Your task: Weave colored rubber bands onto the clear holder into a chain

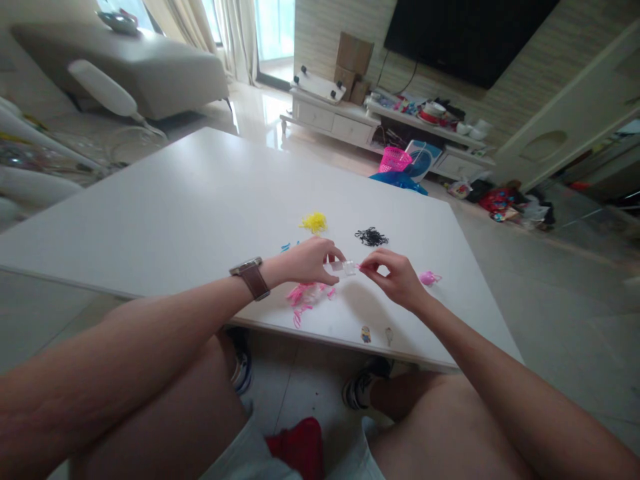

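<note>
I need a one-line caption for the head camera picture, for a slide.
Both hands, left and right, hold a small clear piece over a white table among pink, yellow and black band piles.

A small clear plastic piece is held level just above the table, near its front edge, pinched at its ends between the left hand and the right hand.

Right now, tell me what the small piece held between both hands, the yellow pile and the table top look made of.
Small piece: clear, glossy, probably plastic; table shows through it. Yellow pile: tiny loops, likely rubber bands, too small to be sure. Table top: smooth matte white, possibly laminate or painted board.
</note>
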{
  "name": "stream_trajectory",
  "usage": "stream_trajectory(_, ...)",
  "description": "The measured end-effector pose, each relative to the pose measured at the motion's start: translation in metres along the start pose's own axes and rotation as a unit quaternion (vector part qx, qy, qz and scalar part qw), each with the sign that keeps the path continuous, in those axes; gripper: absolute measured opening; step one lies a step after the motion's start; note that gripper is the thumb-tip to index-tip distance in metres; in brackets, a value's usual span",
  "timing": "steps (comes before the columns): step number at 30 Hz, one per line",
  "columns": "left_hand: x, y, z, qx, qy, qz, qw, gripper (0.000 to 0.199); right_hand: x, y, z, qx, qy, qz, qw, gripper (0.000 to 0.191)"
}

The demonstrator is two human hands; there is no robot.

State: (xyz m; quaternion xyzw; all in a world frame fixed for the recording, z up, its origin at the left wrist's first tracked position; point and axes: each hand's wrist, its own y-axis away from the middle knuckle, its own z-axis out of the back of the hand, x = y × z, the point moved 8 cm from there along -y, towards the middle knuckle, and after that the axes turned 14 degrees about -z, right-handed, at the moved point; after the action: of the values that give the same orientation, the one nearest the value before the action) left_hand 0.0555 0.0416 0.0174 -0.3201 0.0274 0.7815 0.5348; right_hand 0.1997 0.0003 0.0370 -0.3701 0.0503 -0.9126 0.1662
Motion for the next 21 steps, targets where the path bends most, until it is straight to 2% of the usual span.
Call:
stream_trajectory(4, -0.002, -0.001, 0.000, -0.007, 0.016, -0.001, 1.000, 0.038, 0.002, -0.004, -0.005, 0.002, -0.036, -0.028, 0.999, 0.007)
stream_trajectory(8, -0.004, -0.001, 0.004, -0.021, 0.034, 0.012, 0.999, 0.036, -0.002, -0.009, -0.006, 0.002, -0.134, -0.075, 0.988, 0.016)
stream_trajectory(11, -0.002, -0.001, 0.009, -0.035, 0.054, 0.024, 0.998, 0.036, 0.006, -0.010, -0.002, -0.012, -0.194, -0.065, 0.979, 0.018)
stream_trajectory(15, 0.003, -0.001, 0.013, -0.060, 0.091, 0.032, 0.994, 0.035, 0.017, -0.007, 0.023, -0.134, -0.212, -0.016, 0.968, 0.009)
stream_trajectory(17, 0.008, -0.001, 0.016, -0.084, 0.118, 0.043, 0.988, 0.032, 0.010, -0.006, 0.031, -0.194, -0.198, -0.030, 0.960, 0.006)
stream_trajectory(18, 0.012, 0.000, 0.019, -0.101, 0.133, 0.053, 0.984, 0.031, 0.003, -0.007, 0.030, -0.203, -0.182, -0.052, 0.961, 0.006)
stream_trajectory(19, 0.015, 0.000, 0.022, -0.121, 0.147, 0.064, 0.980, 0.028, -0.004, -0.009, 0.023, -0.184, -0.160, -0.078, 0.967, 0.005)
stream_trajectory(21, 0.021, 0.002, 0.028, -0.157, 0.162, 0.081, 0.971, 0.025, -0.021, -0.013, -0.005, -0.078, -0.098, -0.127, 0.984, 0.005)
